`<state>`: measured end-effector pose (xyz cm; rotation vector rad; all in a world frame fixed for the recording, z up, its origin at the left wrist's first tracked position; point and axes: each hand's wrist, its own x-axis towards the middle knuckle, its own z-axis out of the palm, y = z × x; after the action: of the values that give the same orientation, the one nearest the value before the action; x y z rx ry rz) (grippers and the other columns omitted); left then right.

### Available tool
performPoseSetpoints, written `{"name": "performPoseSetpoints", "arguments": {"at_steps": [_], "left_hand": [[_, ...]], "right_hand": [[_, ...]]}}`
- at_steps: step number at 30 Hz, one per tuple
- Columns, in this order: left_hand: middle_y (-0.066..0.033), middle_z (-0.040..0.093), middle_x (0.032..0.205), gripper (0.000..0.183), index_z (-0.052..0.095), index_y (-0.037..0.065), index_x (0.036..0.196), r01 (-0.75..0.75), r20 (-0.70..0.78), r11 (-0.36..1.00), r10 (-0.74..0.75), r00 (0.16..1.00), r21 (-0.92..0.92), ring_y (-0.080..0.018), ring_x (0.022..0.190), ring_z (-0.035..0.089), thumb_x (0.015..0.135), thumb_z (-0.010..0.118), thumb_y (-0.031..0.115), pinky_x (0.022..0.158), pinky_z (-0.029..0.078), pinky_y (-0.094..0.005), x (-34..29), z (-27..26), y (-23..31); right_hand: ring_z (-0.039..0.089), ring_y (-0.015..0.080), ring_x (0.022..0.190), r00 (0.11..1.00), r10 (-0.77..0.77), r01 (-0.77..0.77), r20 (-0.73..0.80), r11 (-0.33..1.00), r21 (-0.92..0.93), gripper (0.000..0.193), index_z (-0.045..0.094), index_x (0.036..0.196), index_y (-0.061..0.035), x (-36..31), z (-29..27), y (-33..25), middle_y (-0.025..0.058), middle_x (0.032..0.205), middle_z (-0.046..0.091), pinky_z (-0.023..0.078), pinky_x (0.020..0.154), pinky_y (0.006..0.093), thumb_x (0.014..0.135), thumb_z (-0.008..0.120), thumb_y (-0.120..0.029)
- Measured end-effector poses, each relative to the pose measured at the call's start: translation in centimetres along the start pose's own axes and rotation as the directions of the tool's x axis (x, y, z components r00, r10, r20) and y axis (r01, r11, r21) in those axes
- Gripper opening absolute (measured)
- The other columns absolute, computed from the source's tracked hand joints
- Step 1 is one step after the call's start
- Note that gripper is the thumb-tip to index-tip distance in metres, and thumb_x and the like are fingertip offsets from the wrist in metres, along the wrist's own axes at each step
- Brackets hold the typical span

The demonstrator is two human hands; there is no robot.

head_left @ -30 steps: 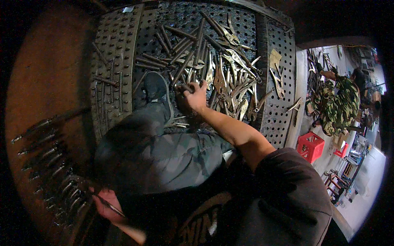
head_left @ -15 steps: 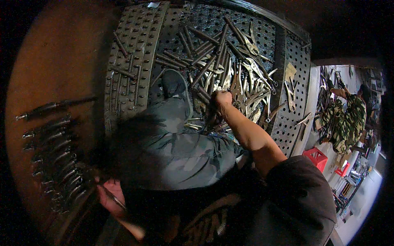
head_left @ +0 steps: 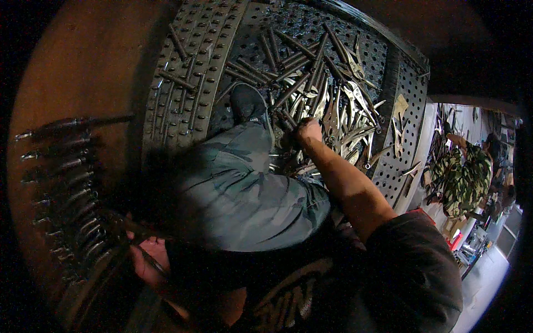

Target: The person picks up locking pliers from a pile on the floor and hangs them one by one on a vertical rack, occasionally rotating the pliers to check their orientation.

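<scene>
My right hand (head_left: 311, 133) is closed at the near side of a pile of locking pliers (head_left: 355, 95), with fingers curled down by a dark bar. What it grips, if anything, is hidden beneath the knuckles. Bright pliers and dark tube-like bars (head_left: 297, 90) lie crossed just beyond it. Low on the left, in shadow, my left hand (head_left: 150, 256) has its fingers bent around a slender dark metal tool (head_left: 145, 254) that crosses the palm. To its upper left, a row of hand tools with shiny ends (head_left: 78, 180) lies on a brown surface.
The pile rests on a dark perforated metal platform (head_left: 382, 188), beside a studded metal plate (head_left: 208, 39). My bent leg and shoe (head_left: 247, 102) stretch between my hands. Far right, a person in a camouflage top (head_left: 461, 172) works near a cluttered bench.
The view has tilted, so the pile sits further right and lower. My right hand has shifted slightly within the pile's near side. My left hand still grips the slender tool.
</scene>
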<state>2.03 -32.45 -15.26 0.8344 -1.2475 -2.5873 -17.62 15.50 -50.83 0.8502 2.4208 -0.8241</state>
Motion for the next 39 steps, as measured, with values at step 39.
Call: {"name": "performPoseSetpoints", "arguments": {"at_steps": [39], "left_hand": [[-0.0043,0.050,0.125,0.071,0.025,0.011,0.153,-0.095,0.006,0.966,0.096,0.995,0.241,-0.0190,0.110,0.048,0.099,0.060,0.041,0.094,0.044,-0.0344,-2.5,5.9,0.4]], "right_hand": [[0.071,0.0366,0.079,0.859,-0.496,0.509,0.129,0.801,-0.316,0.023,0.072,0.099,-0.0017,-7.5,-14.6,-0.1,0.0204,0.086,0.072,0.056,0.072,0.0428,0.090,0.065,-0.021]]}}
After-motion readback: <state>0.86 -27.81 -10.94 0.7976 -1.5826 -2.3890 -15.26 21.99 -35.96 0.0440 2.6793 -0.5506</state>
